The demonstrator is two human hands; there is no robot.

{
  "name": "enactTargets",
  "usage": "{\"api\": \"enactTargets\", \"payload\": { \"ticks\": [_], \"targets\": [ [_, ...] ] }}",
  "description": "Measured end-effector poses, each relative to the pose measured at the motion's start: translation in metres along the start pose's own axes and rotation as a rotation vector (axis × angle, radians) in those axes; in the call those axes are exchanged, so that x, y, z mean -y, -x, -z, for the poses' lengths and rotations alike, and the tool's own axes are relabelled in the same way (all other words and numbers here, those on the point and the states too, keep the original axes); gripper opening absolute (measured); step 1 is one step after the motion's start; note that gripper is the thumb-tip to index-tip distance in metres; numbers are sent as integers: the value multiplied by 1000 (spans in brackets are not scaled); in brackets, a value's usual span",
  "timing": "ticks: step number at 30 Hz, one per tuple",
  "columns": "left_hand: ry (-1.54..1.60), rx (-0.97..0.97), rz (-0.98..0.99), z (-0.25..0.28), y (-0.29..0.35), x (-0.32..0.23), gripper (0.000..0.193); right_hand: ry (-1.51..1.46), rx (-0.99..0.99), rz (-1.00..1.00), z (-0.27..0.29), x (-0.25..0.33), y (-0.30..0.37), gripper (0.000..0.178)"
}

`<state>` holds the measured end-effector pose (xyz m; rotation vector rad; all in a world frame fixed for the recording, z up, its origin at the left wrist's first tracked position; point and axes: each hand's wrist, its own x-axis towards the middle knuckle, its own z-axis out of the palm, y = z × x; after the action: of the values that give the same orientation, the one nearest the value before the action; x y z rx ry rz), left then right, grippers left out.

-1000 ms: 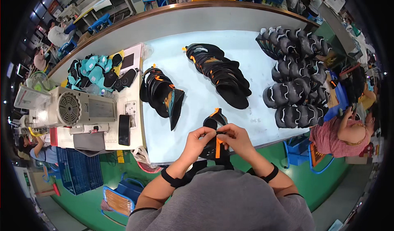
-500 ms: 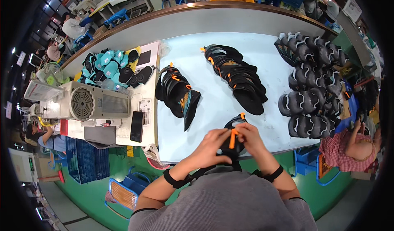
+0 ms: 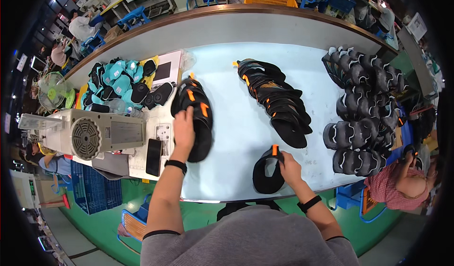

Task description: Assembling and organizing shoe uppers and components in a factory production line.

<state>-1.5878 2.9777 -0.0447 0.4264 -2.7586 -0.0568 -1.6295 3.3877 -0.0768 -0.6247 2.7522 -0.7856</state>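
Close to the table's front edge, my right hand [image 3: 290, 168] grips the side of a black shoe upper [image 3: 259, 180], its oval opening facing up and an orange pull tab at its top. My left hand [image 3: 184, 130] rests on the left row of overlapping black shoe uppers [image 3: 203, 140], fingers stretched out along its left edge, the thumb not clearly visible. Orange tabs stick up from this row. A second row of black uppers [image 3: 274, 91] with orange tabs slants across the middle of the table.
Grey-black uppers with pale edging [image 3: 352, 133] stand in rows at right. On the left are a beige machine [image 3: 109, 131], a phone [image 3: 153, 157] and a heap of teal and black pieces [image 3: 120, 79]. A low partition [image 3: 265, 27] closes the far side. A person [image 3: 402, 185] sits at right.
My hands were together on an upper with an orange strip; now they are apart. The left has moved to the left row, whose nearest piece now lies flatter. The right holds an upper.
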Motion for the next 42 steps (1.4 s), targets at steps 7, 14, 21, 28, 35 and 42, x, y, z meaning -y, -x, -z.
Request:
{"api": "enactTargets", "payload": {
  "ticks": [7, 14, 21, 28, 35, 42],
  "targets": [
    [-4, -135, 11, 30, -21, -3, 58, -20, -139, 251, 30, 62, -15, 55],
    [1679, 764, 619, 50, 51, -149, 23, 9, -123, 361, 55, 103, 0, 60],
    [1836, 861, 648, 93, 64, -160, 12, -534, 270, 190, 98, 97, 0, 48],
    [1417, 547, 259, 97, 86, -176, 9, -925, 300, -92, 69, 111, 9, 7],
    [993, 374, -38, 98, 101, -153, 42, -1351, 428, -387, 34, 103, -2, 16],
    [529, 250, -54, 81, 97, -93, 50, 66, -361, 408, 38, 95, -52, 37]
  ]
}}
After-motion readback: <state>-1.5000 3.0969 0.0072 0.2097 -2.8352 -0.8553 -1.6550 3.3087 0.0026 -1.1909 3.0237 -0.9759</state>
